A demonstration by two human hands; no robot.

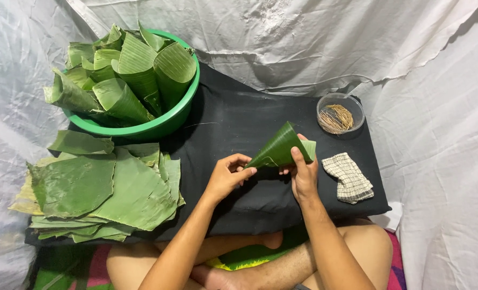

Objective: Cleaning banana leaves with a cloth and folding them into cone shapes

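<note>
Landmark: black cushion (249, 198), lying across the person's crossed legs, white sheeting all round.

Leaf cone (278, 147), dark green, rolled from a banana leaf, is held just above the middle of the black cushion. Its narrow tip points down and left; the wide mouth faces up and right.

Left hand (228, 174): fingers curled in, fingertips and thumb pinched on the cone's pointed tip. The cone extends up and to the right from this hand.

Right hand (303, 172): closed around the wide end, thumb pressed flat along the outer face of the leaf, fingers wrapped behind and mostly hidden. The cone sits between the two hands, touching both.

On the cushion's far left corner stands a green basin (182, 115), filled with finished leaf cones. Over the cushion's left edge lies a stack of flat leaf pieces (104, 188), untouched, well apart from the left hand. At the far right corner is a small clear bowl (340, 113) of thin brown sticks. Near the right hand, on the cushion's right side, lies a folded checked cloth (349, 177).
</note>
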